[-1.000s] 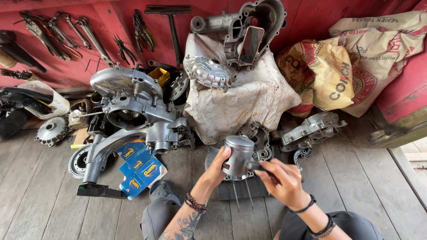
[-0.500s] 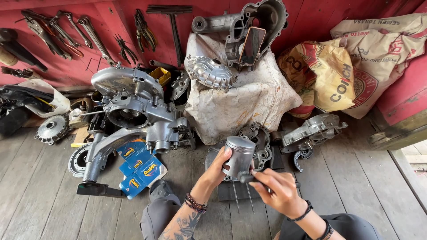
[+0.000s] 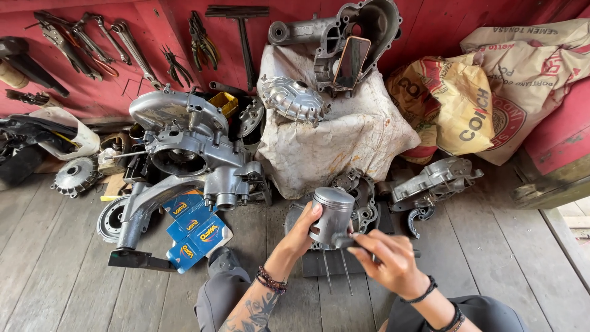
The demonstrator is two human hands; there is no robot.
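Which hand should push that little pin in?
Probably the right hand: its fingertips already pinch the small dark pin at the piston's side, while the left hand grips the piston.

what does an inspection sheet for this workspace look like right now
surface: bare grey wooden plank floor, worn, parts laid straight on it
job's things: metal piston, upright, crown up, held over an engine case on the floor
clutter: large silver engine casing; blue boxes stacked beside it; finned round cover on a dirty white cloth; printed sacks at the right
grippers: left hand wrapped round the piston's side; right hand, fingers pinching a small dark part at the piston's lower edge
cables: nothing seen
surroundings: red wall hung with wrenches and pliers
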